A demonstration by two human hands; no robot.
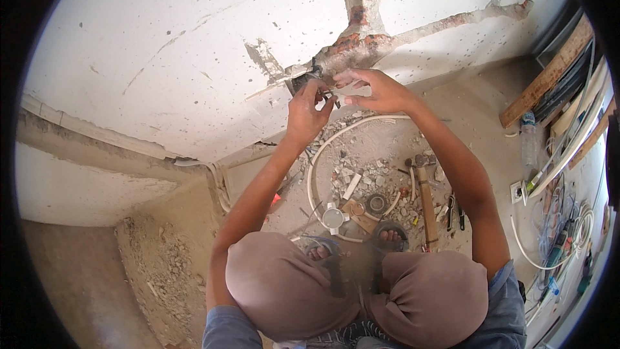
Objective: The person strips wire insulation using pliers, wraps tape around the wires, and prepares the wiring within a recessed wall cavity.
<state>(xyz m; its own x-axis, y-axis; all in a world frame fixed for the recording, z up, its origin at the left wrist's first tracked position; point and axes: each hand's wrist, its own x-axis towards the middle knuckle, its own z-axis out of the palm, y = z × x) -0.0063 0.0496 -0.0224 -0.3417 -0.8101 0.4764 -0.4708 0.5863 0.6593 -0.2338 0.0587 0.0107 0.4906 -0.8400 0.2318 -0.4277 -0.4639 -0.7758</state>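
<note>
My left hand [306, 115] is at the low wall cavity, its fingers pinched around short dark wires [336, 102] whose ends stick out past the fingertips. A dark recessed box opening [300, 81] shows in the broken plaster just behind those fingers. Close by on the right, my right hand [381, 93] holds nothing that I can see. Its fingers stretch toward the wires, with thumb and fingers apart. What lies inside the opening is mostly hidden by my left hand.
Chased grooves [361, 45] with exposed brick run up and right from the opening. Below lie rubble [371, 178], a looped cream conduit [312, 178], a round grey junction box [333, 218], a tape roll [376, 203] and a hammer [425, 203]. Planks [549, 71] and a bottle [529, 139] stand right.
</note>
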